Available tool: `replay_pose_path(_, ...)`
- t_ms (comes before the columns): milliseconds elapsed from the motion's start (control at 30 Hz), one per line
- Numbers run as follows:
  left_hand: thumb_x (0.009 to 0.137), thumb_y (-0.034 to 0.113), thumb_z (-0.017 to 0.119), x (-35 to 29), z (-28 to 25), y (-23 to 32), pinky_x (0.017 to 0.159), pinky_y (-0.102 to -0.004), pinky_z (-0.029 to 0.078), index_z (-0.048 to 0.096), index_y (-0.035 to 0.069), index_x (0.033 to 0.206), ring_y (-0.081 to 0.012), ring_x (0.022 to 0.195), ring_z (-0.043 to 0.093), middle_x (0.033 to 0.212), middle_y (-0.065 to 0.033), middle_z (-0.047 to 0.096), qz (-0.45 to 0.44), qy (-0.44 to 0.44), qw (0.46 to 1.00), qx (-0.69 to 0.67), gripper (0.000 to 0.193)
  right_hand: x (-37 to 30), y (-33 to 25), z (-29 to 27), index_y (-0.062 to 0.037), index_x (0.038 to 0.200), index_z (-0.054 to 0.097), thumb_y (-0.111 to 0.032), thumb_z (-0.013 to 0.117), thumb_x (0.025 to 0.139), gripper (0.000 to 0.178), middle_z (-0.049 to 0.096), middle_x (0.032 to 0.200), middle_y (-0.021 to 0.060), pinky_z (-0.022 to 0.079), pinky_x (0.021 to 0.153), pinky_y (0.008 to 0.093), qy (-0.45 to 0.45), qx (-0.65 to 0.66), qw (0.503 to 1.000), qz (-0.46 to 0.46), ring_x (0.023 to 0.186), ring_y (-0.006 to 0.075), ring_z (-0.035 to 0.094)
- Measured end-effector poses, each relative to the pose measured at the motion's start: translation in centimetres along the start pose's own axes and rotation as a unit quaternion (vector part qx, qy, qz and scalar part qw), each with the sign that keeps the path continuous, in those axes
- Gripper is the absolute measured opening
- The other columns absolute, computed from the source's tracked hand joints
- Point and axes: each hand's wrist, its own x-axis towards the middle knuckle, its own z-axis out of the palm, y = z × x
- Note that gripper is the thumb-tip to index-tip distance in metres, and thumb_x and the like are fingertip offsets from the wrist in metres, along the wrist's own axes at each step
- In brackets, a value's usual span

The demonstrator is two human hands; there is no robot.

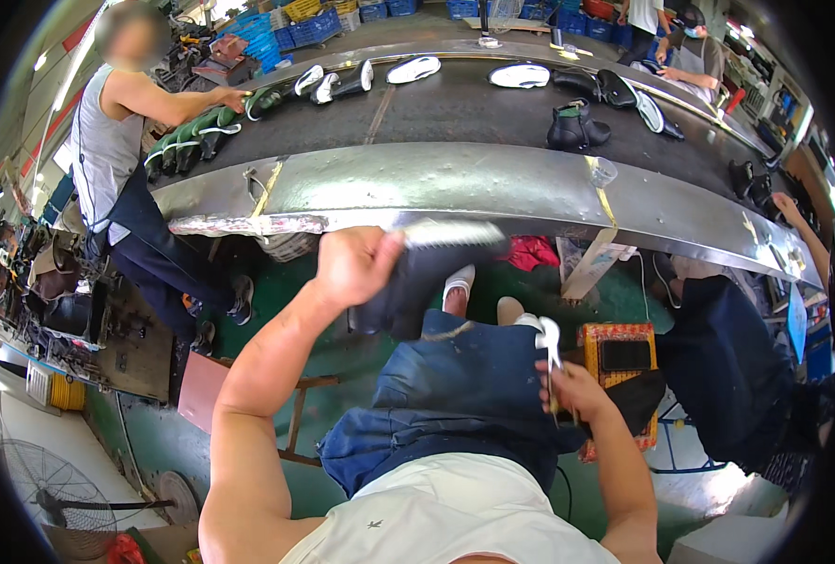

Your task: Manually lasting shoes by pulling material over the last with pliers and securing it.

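Note:
My left hand (pixel 353 265) is closed round a black boot (pixel 413 287), raised in front of the conveyor's near edge. Its pale, ridged sole faces up and is smeared by motion. Lower down and to the right, my right hand (pixel 577 393) grips a pair of pincers (pixel 551 343). Their silvery curved head points away from me, with the handles partly hidden by my fingers. The boot and the pincers are well apart, above my blue apron (pixel 436 385).
A dark conveyor belt (pixel 417 117) with a metal edge (pixel 389 183) crosses ahead, carrying several shoes and a black boot (pixel 575 124). A person (pixel 112 150) stands at the left, touching green-black shoes. An orange stool (pixel 591 340) is beside my right hand; a pedestal fan (pixel 51 498) stands lower left.

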Motion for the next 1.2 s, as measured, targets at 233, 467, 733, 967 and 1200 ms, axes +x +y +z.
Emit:
replay_pose_path(233,0.083,0.031,0.074,-0.6,6.0,7.0,0.056,-0.0399,0.047,0.052,0.012,0.060,-0.0267,0.059,0.058,0.062,-0.0046,0.054,0.468,-0.077,0.870,-0.138,0.036,8.3,-2.3,4.5,-0.0017,0.143,0.050,-0.069,0.043,0.098,0.081,0.064,0.133,0.0108,0.054,0.095,0.0350,-0.209,0.153,0.966,-0.022,0.114,0.0176,0.066)
replay_pose_path(467,0.076,0.037,0.085,-7.0,13.1,6.4,0.113,-0.0531,0.031,0.040,-0.001,0.141,-0.0400,0.131,0.044,0.144,-0.0240,0.041,-0.002,0.044,0.990,-0.132,0.088,8.7,1.2,6.3,0.0004,0.134,0.053,-0.014,0.078,0.087,0.055,0.065,0.119,0.0057,0.050,0.095,0.0333,-0.012,-0.058,0.982,-0.180,0.106,0.0147,0.062)
replay_pose_path(733,0.091,0.023,0.076,-14.0,22.4,1.6,0.116,-0.0378,0.032,0.037,0.005,0.150,-0.0283,0.143,0.037,0.157,-0.0171,0.033,-0.284,-0.255,0.713,-0.588,0.073,7.7,6.3,4.4,0.0016,0.130,0.053,-0.023,0.067,0.094,0.046,0.067,0.116,0.0131,0.049,0.097,0.0349,0.090,-0.277,0.943,-0.160,0.107,0.0205,0.063)
replay_pose_path(967,0.101,0.028,0.060,-14.0,21.5,1.8,0.121,-0.0392,0.023,0.033,0.007,0.152,-0.0325,0.152,0.023,0.163,-0.0184,0.022,-0.167,-0.276,0.796,-0.513,0.062,4.0,0.4,4.3,-0.0003,0.119,0.055,-0.017,0.061,0.096,0.028,0.068,0.099,0.0073,0.052,0.080,0.0302,0.041,-0.314,0.948,0.010,0.087,0.0126,0.063)
replay_pose_path(1200,0.104,0.033,0.055,-13.7,22.0,1.1,0.121,-0.0364,0.024,0.032,0.005,0.153,-0.0309,0.151,0.027,0.162,-0.0176,0.026,-0.257,-0.289,0.765,-0.515,0.061,-0.8,0.7,5.9,0.0008,0.119,0.059,-0.014,0.061,0.099,0.025,0.069,0.095,0.0062,0.052,0.070,0.0294,0.062,-0.231,0.970,0.051,0.077,0.0116,0.063)
